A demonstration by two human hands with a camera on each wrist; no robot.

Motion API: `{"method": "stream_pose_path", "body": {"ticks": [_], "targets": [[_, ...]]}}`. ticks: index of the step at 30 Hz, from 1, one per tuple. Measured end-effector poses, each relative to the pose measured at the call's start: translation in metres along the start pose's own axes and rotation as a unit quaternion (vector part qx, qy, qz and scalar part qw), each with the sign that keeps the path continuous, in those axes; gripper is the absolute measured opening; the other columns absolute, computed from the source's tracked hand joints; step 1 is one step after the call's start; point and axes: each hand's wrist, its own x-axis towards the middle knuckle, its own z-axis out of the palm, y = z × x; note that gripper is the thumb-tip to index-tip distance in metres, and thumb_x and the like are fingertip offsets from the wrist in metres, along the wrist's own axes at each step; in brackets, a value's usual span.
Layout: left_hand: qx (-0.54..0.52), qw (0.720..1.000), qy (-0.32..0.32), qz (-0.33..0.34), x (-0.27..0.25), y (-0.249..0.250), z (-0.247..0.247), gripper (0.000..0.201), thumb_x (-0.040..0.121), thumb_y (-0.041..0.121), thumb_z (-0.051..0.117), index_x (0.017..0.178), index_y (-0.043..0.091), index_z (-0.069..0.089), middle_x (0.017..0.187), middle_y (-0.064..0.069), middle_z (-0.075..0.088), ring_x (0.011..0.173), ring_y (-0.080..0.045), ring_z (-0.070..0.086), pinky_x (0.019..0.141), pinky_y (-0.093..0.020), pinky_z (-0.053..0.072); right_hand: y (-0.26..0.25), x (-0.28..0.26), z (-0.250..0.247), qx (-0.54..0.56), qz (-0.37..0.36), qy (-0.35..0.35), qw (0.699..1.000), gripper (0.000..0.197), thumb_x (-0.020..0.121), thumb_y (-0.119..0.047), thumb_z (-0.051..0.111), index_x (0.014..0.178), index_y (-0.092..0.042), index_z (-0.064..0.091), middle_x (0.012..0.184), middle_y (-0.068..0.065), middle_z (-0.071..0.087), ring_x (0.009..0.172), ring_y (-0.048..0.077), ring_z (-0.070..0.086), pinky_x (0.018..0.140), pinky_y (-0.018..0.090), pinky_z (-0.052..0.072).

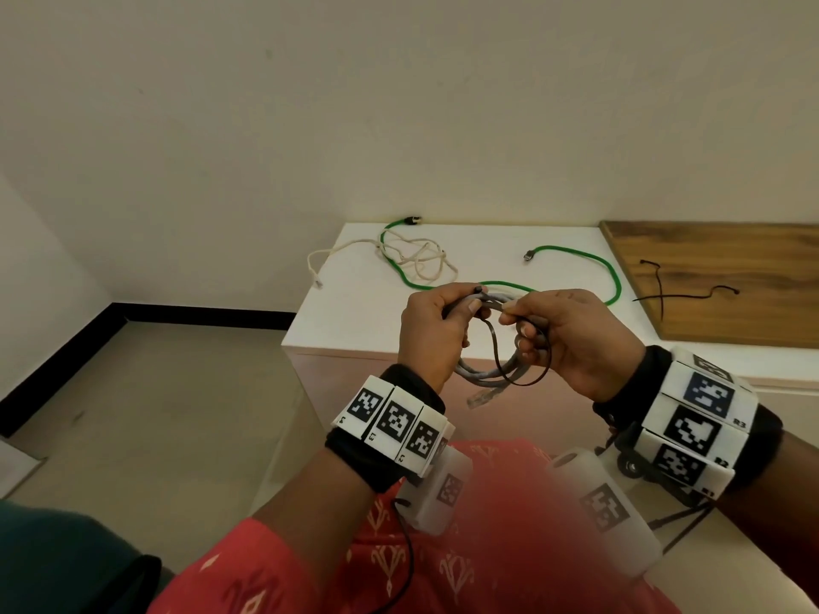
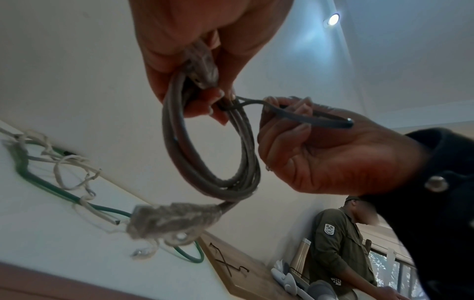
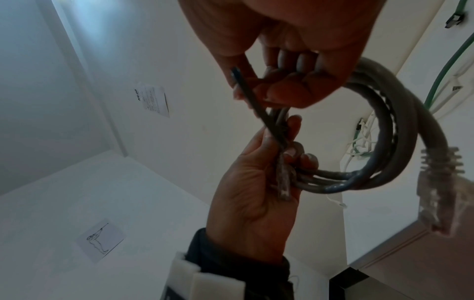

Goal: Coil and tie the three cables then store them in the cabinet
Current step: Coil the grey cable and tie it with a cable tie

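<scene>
A grey network cable [image 1: 485, 375], wound into a small coil, hangs in the air between both hands in front of the white cabinet top [image 1: 354, 312]. My left hand [image 1: 472, 299] grips the top of the coil [image 2: 218, 182] and pinches the head of a black zip tie [image 2: 307, 117] against it. The tie [image 1: 525, 379] runs in a loose loop around the strands. My right hand [image 1: 514, 323] pinches the tie's tail [image 3: 259, 107], its other fingers curled by the coil [image 3: 397, 121]. One clear plug [image 3: 441, 182] dangles below. A green cable [image 1: 576, 254] and a white cable [image 1: 421, 259] lie uncoiled on the cabinet.
Two more black zip ties [image 1: 682, 294] lie on a wooden board [image 1: 731, 259] at the right of the cabinet top. Bare floor lies to the left of the cabinet. Another person [image 2: 341, 243] stands off to the right in the left wrist view.
</scene>
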Motion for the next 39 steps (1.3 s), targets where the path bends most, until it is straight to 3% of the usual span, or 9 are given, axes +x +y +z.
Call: {"method": "stream_pose_path", "body": {"ticks": [23, 26, 29, 31, 34, 37, 39], "targets": [[0.014, 1.0, 0.001, -0.008, -0.006, 0.006, 0.001, 0.022, 0.088, 0.002, 0.052, 0.104, 0.002, 0.067, 0.066, 0.002, 0.061, 0.047, -0.005, 0.046, 0.052, -0.026, 0.042, 0.004, 0.0, 0.001, 0.005, -0.023, -0.013, 1.0, 0.025, 0.086, -0.006, 0.051, 0.065, -0.005, 0.063, 0.037, -0.005, 0.045, 0.038, 0.009, 0.045, 0.04, 0.017, 0.041], [0.03, 0.999, -0.004, 0.018, -0.008, 0.009, 0.001, 0.022, 0.087, 0.001, 0.053, 0.104, 0.001, 0.067, 0.082, -0.014, 0.067, 0.055, -0.003, 0.048, 0.063, -0.023, 0.042, 0.006, -0.001, 0.0, -0.005, -0.034, -0.018, 0.999, 0.02, 0.086, -0.008, 0.054, 0.07, -0.005, 0.065, 0.04, -0.005, 0.05, 0.039, 0.007, 0.048, 0.041, 0.016, 0.041], [0.08, 0.995, -0.015, 0.063, -0.012, 0.011, 0.002, 0.022, 0.087, 0.002, 0.054, 0.103, 0.003, 0.068, 0.084, -0.009, 0.067, 0.058, 0.003, 0.053, 0.063, -0.01, 0.041, 0.006, -0.002, 0.001, -0.026, -0.063, -0.013, 0.998, 0.017, 0.083, -0.01, 0.061, 0.067, -0.007, 0.065, 0.044, -0.003, 0.056, 0.041, 0.009, 0.054, 0.041, 0.016, 0.043], [0.122, 0.987, -0.019, 0.101, -0.014, 0.013, 0.002, 0.02, 0.087, 0.003, 0.054, 0.101, 0.003, 0.069, 0.086, -0.01, 0.07, 0.071, 0.001, 0.058, 0.066, -0.006, 0.041, 0.005, -0.002, 0.001, -0.046, -0.093, 0.004, 0.995, 0.014, 0.08, -0.008, 0.064, 0.067, -0.006, 0.062, 0.043, -0.002, 0.058, 0.04, 0.01, 0.055, 0.039, 0.016, 0.044], [0.164, 0.974, -0.032, 0.15, -0.017, 0.015, 0.002, 0.023, 0.085, 0.006, 0.052, 0.099, 0.002, 0.07, 0.091, -0.016, 0.072, 0.086, -0.023, 0.064, 0.076, -0.022, 0.047, 0.005, 0.0, -0.004, -0.049, -0.122, 0.018, 0.991, 0.017, 0.079, -0.004, 0.067, 0.081, -0.009, 0.051, 0.039, 0.001, 0.058, 0.034, 0.01, 0.054, 0.035, 0.017, 0.041], [0.172, 0.969, -0.053, 0.171, -0.019, 0.016, 0.0, 0.029, 0.079, 0.01, 0.047, 0.094, 0.002, 0.07, 0.086, -0.017, 0.071, 0.083, -0.028, 0.064, 0.077, -0.036, 0.051, 0.004, 0.006, -0.008, -0.132, -0.158, 0.006, 0.979, 0.017, 0.081, -0.012, 0.066, 0.093, -0.014, 0.055, 0.04, 0.001, 0.051, 0.036, 0.005, 0.048, 0.038, 0.013, 0.037], [0.172, 0.968, -0.07, 0.169, -0.018, 0.015, -0.001, 0.028, 0.079, 0.01, 0.047, 0.092, 0.0, 0.07, 0.083, -0.019, 0.07, 0.081, -0.03, 0.064, 0.077, -0.041, 0.051, 0.002, 0.008, -0.009, -0.16, -0.183, -0.011, 0.97, 0.003, 0.083, -0.014, 0.063, 0.085, -0.013, 0.062, 0.052, 0.011, 0.047, 0.045, 0.006, 0.044, 0.045, 0.01, 0.036]]}}
